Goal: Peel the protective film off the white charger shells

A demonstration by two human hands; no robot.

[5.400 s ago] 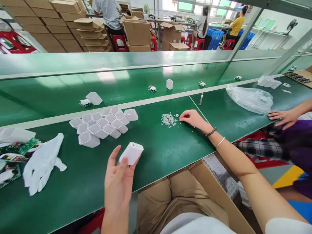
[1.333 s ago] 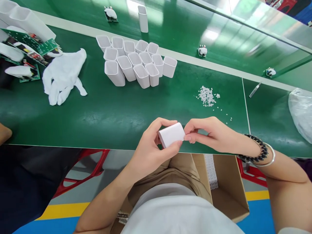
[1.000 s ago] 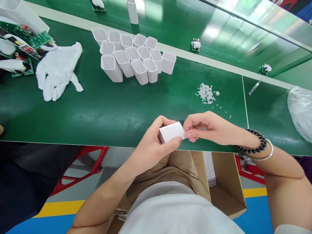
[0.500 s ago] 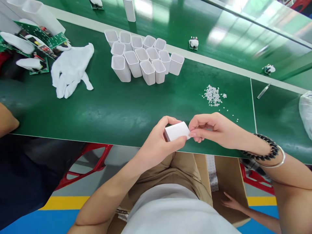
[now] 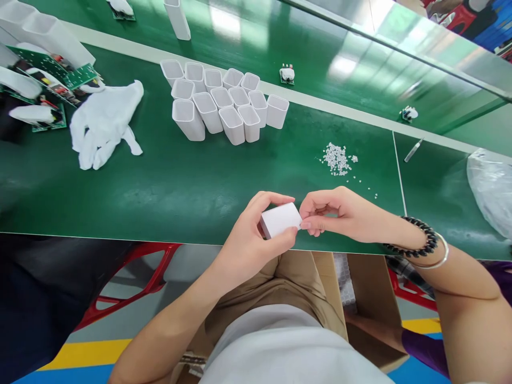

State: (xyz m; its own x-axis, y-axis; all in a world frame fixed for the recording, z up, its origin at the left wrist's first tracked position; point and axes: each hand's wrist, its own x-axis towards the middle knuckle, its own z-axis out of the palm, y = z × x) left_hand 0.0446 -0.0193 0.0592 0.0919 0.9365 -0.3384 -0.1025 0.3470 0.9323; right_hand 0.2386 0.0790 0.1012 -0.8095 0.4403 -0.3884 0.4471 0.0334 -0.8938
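Note:
My left hand grips a small white plastic casing above the near edge of the green table. My right hand is pinched against the casing's right end; whatever its fingertips hold is too small to see. A pile of tiny white parts lies on the table just beyond my right hand. A cluster of several open white shells stands further back to the left.
A white glove and green circuit boards lie at far left. Small assemblies and one upright shell sit on the belt behind. A clear plastic bag is at right. A cardboard box sits by my lap, with another person's purple sleeve beside it.
Since 5.4 s ago my view dropped to my hands, and my right hand came from the pile of tiny parts to the casing. Over the last second both hands stay at the casing.

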